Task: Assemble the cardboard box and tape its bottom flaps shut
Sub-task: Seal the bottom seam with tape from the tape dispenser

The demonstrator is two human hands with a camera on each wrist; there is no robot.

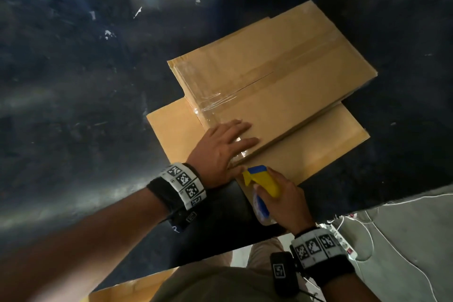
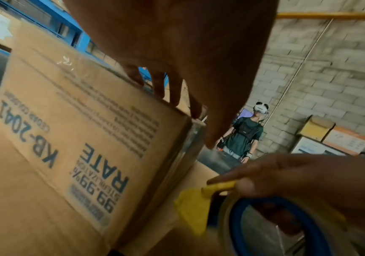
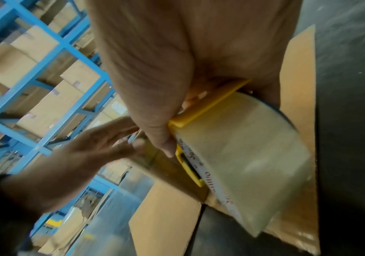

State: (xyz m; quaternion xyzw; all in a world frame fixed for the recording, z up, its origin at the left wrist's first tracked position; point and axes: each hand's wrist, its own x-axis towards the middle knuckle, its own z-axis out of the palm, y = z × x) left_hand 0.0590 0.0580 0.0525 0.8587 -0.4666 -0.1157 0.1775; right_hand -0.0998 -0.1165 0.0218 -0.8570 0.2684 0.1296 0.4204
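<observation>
The brown cardboard box (image 1: 274,76) stands upside down on the dark table, its bottom flaps closed under a strip of clear tape (image 1: 215,103) along the centre seam. My left hand (image 1: 225,144) lies flat on the box's near corner, fingers straight, pressing the tape end down; the same hand (image 2: 177,86) reaches over the printed side of the box (image 2: 78,129). My right hand (image 1: 282,193) grips a yellow and blue tape dispenser (image 1: 263,179) just below that corner. The clear tape roll (image 3: 242,159) sits under my right palm.
The box's lower flaps (image 1: 318,149) lie spread on the table (image 1: 73,105). A white power strip and cables (image 1: 343,240) lie on the floor at right. Blue shelving with cartons (image 3: 34,78) stands beyond. Another person (image 2: 245,133) wearing a headset stands by the block wall.
</observation>
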